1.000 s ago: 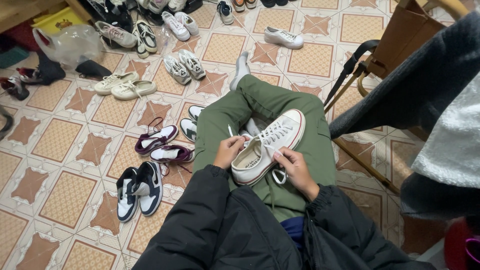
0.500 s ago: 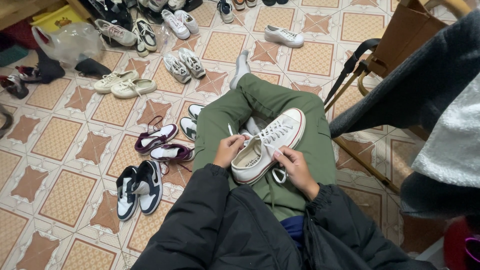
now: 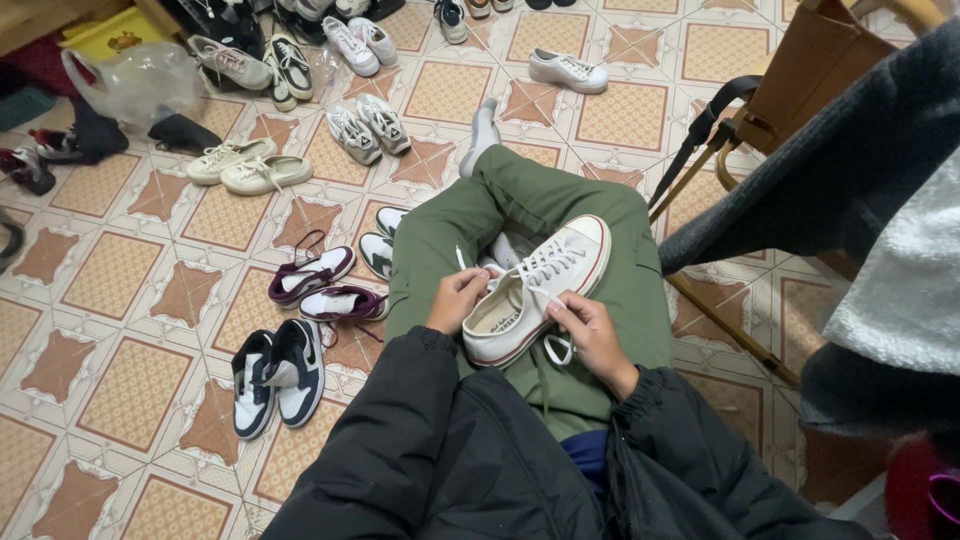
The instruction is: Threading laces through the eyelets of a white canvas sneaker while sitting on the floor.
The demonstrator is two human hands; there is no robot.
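the sneaker (image 3: 535, 290) is white canvas with a white rubber toe, a thin red line along the sole and white laces. it lies on the lap, on the green trousers (image 3: 540, 210), toe pointing away from the person. the left hand (image 3: 458, 300) is closed on the heel side of the sneaker, with a lace end (image 3: 460, 259) standing up just above it. the right hand (image 3: 590, 335) pinches a lace at the other side of the sneaker, fingers narrow; a loop of lace (image 3: 558, 350) hangs beside it. left of the sneaker, on the tiled floor (image 3: 130, 390), lie a purple pair (image 3: 320, 285) and a navy and white pair (image 3: 272, 378). far left of the sneaker, at the top, a clear plastic bag (image 3: 135, 85) lies beside a flat yellow package (image 3: 105, 38).
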